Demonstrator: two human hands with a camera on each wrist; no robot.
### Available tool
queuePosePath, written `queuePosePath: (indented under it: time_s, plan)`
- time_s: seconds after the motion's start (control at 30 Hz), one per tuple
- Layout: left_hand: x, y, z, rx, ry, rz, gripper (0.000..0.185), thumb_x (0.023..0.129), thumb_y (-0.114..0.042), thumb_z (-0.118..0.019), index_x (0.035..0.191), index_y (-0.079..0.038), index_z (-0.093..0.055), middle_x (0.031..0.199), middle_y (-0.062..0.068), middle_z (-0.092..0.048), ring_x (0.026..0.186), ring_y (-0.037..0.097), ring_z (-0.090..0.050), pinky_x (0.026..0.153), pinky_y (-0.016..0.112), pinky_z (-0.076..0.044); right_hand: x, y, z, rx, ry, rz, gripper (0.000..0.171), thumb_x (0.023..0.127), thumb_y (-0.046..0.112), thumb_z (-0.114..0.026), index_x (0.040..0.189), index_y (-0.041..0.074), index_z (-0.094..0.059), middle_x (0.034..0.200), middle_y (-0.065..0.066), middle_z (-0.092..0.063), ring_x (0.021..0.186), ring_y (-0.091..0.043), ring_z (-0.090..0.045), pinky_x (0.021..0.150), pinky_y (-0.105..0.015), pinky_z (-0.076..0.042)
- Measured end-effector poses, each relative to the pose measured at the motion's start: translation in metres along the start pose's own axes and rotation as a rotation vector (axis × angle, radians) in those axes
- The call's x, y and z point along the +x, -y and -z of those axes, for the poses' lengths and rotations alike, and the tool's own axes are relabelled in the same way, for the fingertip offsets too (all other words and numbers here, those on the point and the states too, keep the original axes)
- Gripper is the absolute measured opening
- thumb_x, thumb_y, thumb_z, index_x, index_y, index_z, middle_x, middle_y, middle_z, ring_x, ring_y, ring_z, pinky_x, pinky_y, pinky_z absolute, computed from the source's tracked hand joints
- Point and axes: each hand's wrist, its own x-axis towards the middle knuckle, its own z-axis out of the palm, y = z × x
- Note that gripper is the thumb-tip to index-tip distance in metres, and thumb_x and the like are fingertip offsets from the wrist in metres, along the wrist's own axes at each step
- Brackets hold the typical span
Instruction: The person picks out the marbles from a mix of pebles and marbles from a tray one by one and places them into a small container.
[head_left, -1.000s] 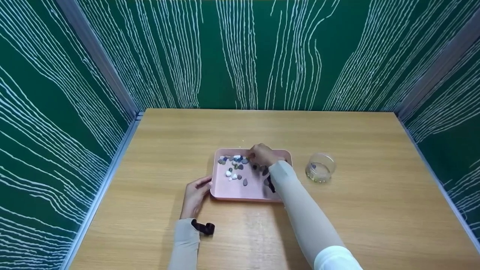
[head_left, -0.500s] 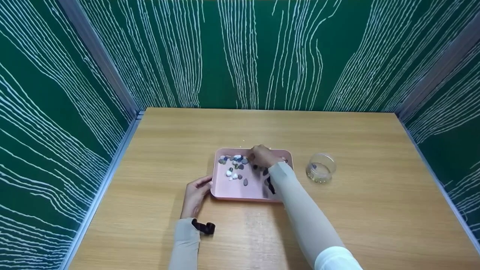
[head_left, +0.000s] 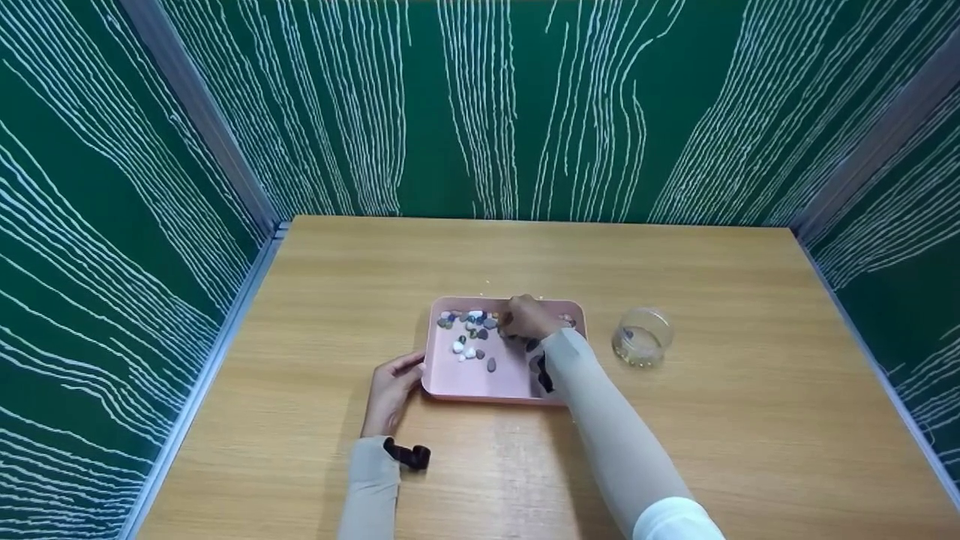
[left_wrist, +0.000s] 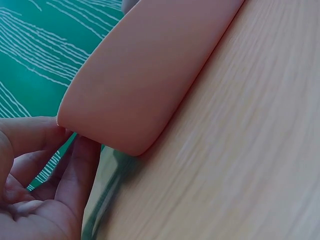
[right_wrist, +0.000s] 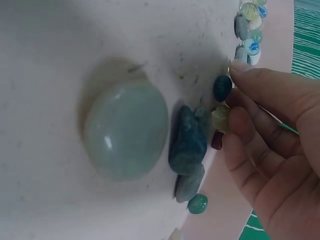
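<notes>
Head view: my left hand [head_left: 390, 390] rests on the wooden table [head_left: 315, 300] at the near-left corner of the pink tray [head_left: 480, 379], thumb and fingers touching the tray's edge. My right hand [head_left: 529, 316] is inside the tray near its far rim, fingers curled down among the small stones [head_left: 469, 334]; whether they pinch one I cannot tell from here. Stones are scattered mostly in the far-left part of the tray, with a few under my right wrist. A clear jar [head_left: 641, 335] stands on the table just right of the tray, apart from it. Green patterned walls [head_left: 480, 105] close in the table on three sides.

Left wrist view: the tray's [left_wrist: 150, 80] pink outer wall and rounded corner fill the frame. My left hand [left_wrist: 35, 185] has its fingertips [left_wrist: 50, 125] against that corner, fingers fairly straight, not wrapped round it. The table [left_wrist: 240, 165] runs alongside.

Right wrist view: my right hand [right_wrist: 272, 150] has its fingers [right_wrist: 250, 80] bunched together over the tray floor [right_wrist: 60, 40]. A small pale yellow stone [right_wrist: 220, 118] sits pinched between fingertip and thumb, with a dark teal stone [right_wrist: 222, 87] and a dark red stone [right_wrist: 216, 140] touching beside it. Close by lie a big pale green stone [right_wrist: 125, 130], a blue-green stone [right_wrist: 187, 142] against it, and a small green bead [right_wrist: 197, 203]. More stones [right_wrist: 248, 30] cluster by the far rim.
</notes>
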Motion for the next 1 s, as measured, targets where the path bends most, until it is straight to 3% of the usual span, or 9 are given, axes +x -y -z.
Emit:
queuePosePath:
  time_s: [0.2,0.43,0.6,0.8,1.0]
  plan:
    - [0.000,-0.001,0.000,0.046,-0.004,-0.007,0.034,0.087,0.008,-0.059,0.120,0.014,-0.058,0.125,0.028,-0.059,0.100,0.015,-0.062,0.082,0.020,-0.054,-0.005,0.001,0.005,0.161,0.009,-0.070,0.011,0.085,0.009,-0.070,0.092,0.003,-0.074,0.081,-0.011,-0.071,0.065,-0.020,-0.060,0.051,-0.022,-0.045]
    - [0.000,-0.003,0.000,0.066,0.006,-0.006,0.035,0.087,0.007,-0.059,0.122,0.013,-0.058,0.129,0.028,-0.057,0.104,0.016,-0.061,0.089,0.023,-0.054,-0.012,0.004,0.016,0.323,0.040,-0.209,0.016,0.088,0.015,-0.067,0.103,0.012,-0.073,0.096,-0.014,-0.071,0.078,-0.031,-0.065,0.066,-0.041,-0.057]
    - [0.000,-0.003,-0.001,0.059,0.000,-0.016,0.035,0.086,0.009,-0.059,0.120,0.014,-0.058,0.126,0.027,-0.059,0.100,0.013,-0.062,0.085,0.021,-0.054,-0.017,0.000,0.017,0.346,0.021,-0.150,0.020,0.089,0.016,-0.066,0.106,0.010,-0.072,0.096,-0.017,-0.070,0.081,-0.035,-0.065,0.068,-0.045,-0.057]
    - [0.000,-0.002,-0.001,0.057,-0.007,-0.009,0.034,0.086,0.009,-0.059,0.120,0.013,-0.059,0.128,0.026,-0.058,0.103,0.014,-0.061,0.086,0.022,-0.054,-0.022,-0.001,0.019,0.394,-0.002,-0.152,0.021,0.089,0.019,-0.066,0.107,0.009,-0.071,0.098,-0.015,-0.070,0.084,-0.037,-0.063,0.066,-0.042,-0.053]
    - [-0.001,-0.001,0.000,0.054,-0.011,0.003,0.035,0.086,0.009,-0.060,0.120,0.011,-0.060,0.129,0.025,-0.058,0.107,0.016,-0.060,0.088,0.022,-0.054,-0.026,-0.002,0.025,0.418,-0.030,-0.116,0.020,0.088,0.021,-0.069,0.105,0.011,-0.072,0.098,-0.006,-0.070,0.091,-0.033,-0.062,0.079,-0.043,-0.052]
